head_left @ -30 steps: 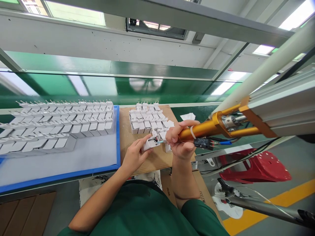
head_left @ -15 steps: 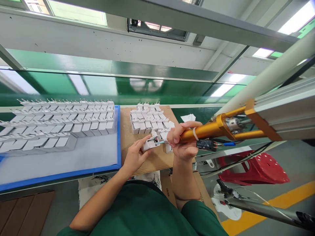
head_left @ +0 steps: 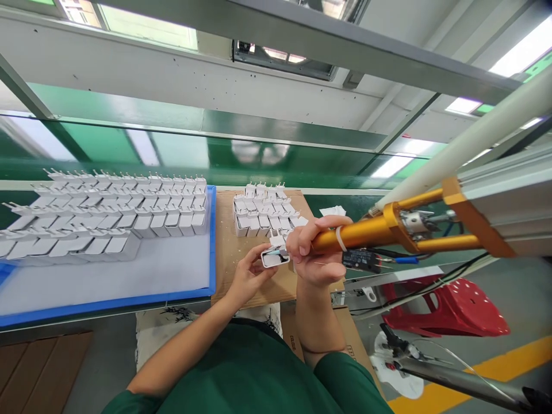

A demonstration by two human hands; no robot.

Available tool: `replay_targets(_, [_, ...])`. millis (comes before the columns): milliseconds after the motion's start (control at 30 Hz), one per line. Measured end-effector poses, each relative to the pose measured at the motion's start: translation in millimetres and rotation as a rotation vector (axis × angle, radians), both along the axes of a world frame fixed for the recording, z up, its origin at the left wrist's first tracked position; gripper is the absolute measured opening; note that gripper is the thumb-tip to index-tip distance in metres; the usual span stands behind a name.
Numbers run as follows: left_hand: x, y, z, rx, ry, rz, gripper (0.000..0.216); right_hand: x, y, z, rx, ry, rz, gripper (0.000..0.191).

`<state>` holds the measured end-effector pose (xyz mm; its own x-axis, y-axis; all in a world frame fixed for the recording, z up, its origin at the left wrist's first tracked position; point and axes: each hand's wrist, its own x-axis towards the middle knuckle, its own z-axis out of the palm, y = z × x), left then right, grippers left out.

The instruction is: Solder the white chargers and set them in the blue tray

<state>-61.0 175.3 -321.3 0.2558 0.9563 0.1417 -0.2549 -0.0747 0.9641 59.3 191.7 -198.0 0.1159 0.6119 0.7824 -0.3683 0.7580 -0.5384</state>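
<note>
My left hand (head_left: 249, 277) is closed on a white plug charger housing (head_left: 276, 264), held tilted over the cardboard with its open side facing me. Dark and pale parts show inside it. Wrapped round a gold cylindrical dispensing tool (head_left: 366, 233) is my right hand (head_left: 317, 253). The tool's pale blue nozzle (head_left: 272, 251) points left into the housing's opening; where its tip ends I cannot make out. Just behind my hands, several white charger housings (head_left: 259, 221) stand in rows on the cardboard sheet (head_left: 224, 230), pins upward.
To the left, a blue-edged tray (head_left: 212, 253) bears many more housings (head_left: 112, 244) in rows. A white scrap (head_left: 332, 211) lies behind my right hand. The tool's metal arm (head_left: 509, 201) extends from the right. A red stool (head_left: 457, 305) stands below at right.
The housing in my left hand has tilted, so its opening turns more toward me, and it has shifted slightly right. My right hand keeps hold of the tool. The view has shifted a little.
</note>
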Motion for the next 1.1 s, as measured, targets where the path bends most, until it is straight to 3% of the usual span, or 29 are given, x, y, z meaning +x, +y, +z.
replay_targets(533, [10, 9, 6.3, 0.015, -0.193, -0.029, 0.049, -3, -3, 3.0, -0.061, -0.026, -0.109, 0.046])
replay_targets(833, [12, 9, 0.4, 0.013, -0.212, -0.039, 0.050, -3, -3, 2.8, -0.005, -0.002, -0.034, 0.041])
replay_targets(1100, [13, 10, -3.6, 0.006, -0.257, -0.041, 0.049, -3, -3, 2.9, -0.021, -0.007, -0.070, 0.042])
